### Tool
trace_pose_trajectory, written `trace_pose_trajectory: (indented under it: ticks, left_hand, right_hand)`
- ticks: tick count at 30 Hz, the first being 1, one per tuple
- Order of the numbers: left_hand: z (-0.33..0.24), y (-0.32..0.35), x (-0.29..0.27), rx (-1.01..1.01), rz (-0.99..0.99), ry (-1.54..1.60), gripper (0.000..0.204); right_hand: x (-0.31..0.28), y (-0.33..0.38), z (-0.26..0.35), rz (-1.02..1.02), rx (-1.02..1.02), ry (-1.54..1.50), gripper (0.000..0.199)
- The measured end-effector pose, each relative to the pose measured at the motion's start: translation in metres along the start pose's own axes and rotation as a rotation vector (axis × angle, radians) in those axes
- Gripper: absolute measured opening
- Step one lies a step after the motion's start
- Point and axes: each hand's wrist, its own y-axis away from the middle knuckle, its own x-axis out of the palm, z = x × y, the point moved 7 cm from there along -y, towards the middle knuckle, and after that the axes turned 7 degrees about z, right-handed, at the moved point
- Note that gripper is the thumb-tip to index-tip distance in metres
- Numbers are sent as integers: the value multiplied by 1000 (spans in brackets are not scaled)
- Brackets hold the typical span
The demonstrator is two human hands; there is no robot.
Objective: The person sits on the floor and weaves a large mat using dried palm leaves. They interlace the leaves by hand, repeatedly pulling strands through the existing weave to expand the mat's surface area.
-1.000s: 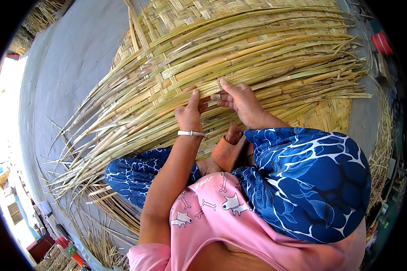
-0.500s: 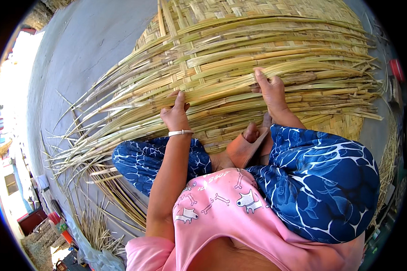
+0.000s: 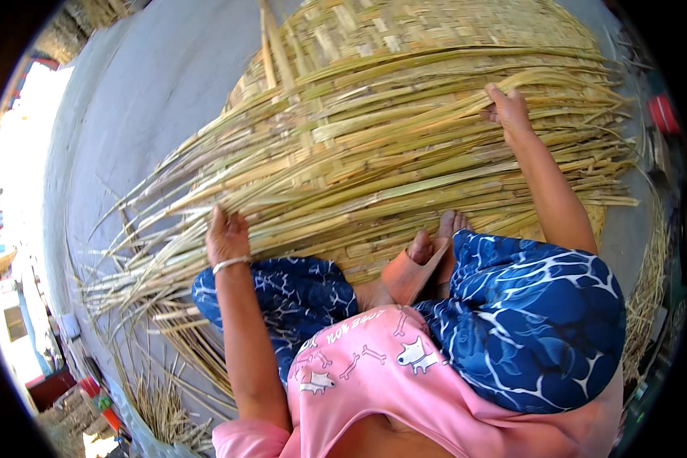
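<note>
Long flattened reed strips (image 3: 404,188), yellow-green and brown, lie side by side across a woven reed mat (image 3: 435,21). My right hand (image 3: 509,113) is closed on a reed strip towards the right side, thumb on top, and the strip arches up beside it. Over the loose left ends of the strips, my left hand (image 3: 227,238) is closed with its thumb up against the bent fingers. Strips run in at its fingertips, and the fingers' undersides are hidden. A few upright strips (image 3: 276,49) cross the others at the mat's upper left.
My sandalled foot (image 3: 408,271) rests at the mat's near edge, between my bent knees in blue patterned trousers. More loose strips (image 3: 195,343) lie on the grey floor (image 3: 141,91) at the lower left. A red object (image 3: 662,114) stands at the far right.
My hands have spread apart: the left moved left and nearer along the strips, the right moved right and farther away. The strip at my right hand now arches above the others.
</note>
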Motion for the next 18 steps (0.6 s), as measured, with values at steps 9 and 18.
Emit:
trace_pose_trajectory:
  ticks: [9, 18]
  left_hand:
    - [-91, -29, -67, 89, -107, 5, 16]
    - [-18, -85, 76, 44, 187, -4, 27]
  right_hand:
    - [-59, -86, 60, -73, -66, 197, 30]
    - [-88, -182, 72, -281, -58, -477, 28]
